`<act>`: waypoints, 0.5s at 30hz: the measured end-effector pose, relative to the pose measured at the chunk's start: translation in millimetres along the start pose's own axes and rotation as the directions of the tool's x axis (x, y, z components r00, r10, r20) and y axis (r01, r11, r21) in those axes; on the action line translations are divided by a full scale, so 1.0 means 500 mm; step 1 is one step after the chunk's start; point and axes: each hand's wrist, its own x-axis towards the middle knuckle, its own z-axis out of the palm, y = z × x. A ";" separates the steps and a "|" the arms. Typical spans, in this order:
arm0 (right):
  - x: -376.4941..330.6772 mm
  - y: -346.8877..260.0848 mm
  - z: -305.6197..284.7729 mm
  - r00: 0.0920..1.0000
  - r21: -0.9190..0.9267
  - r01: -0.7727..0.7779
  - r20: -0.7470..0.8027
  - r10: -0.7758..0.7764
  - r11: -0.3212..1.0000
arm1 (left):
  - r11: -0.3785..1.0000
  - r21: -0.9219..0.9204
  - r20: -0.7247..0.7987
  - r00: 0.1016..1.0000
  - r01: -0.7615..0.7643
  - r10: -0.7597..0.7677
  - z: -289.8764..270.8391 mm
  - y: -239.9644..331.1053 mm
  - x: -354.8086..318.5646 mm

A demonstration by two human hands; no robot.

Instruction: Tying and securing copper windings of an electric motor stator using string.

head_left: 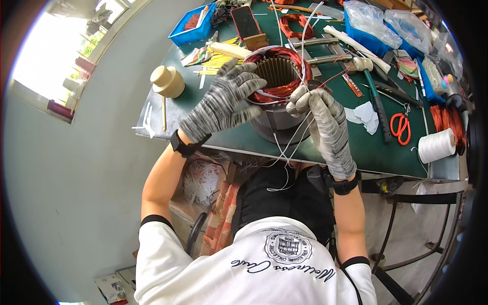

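A round motor stator (pixel 277 77) with red-copper windings on its rim stands on the green workbench (pixel 356 147). My left hand (pixel 223 99), in a grey knit glove, rests with spread fingers on the stator's left rim. Gloved the same way, my right hand (pixel 325 119) is at the stator's right rim, pinching thin white cords (pixel 291 145) and a small metal tool (pixel 316 84). The cords hang down over the bench's front edge toward my lap. One white cord (pixel 306 30) also rises from my right hand toward the back of the bench.
On the right lie orange-handled scissors (pixel 401 127), a white spool of cord (pixel 436 145), a green-handled mallet (pixel 373 89) and white paper pieces (pixel 365 114). A cream cylinder (pixel 168 81) stands left. Blue bins (pixel 190 28), plastic bags (pixel 378 20), a phone (pixel 245 21) and copper coils (pixel 294 24) are behind.
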 end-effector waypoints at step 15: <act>-0.004 -0.030 -0.004 0.998 -0.036 -0.053 -0.023 0.052 0.998 | 0.993 -0.111 -0.060 0.998 -0.027 0.020 0.018 -0.021 0.009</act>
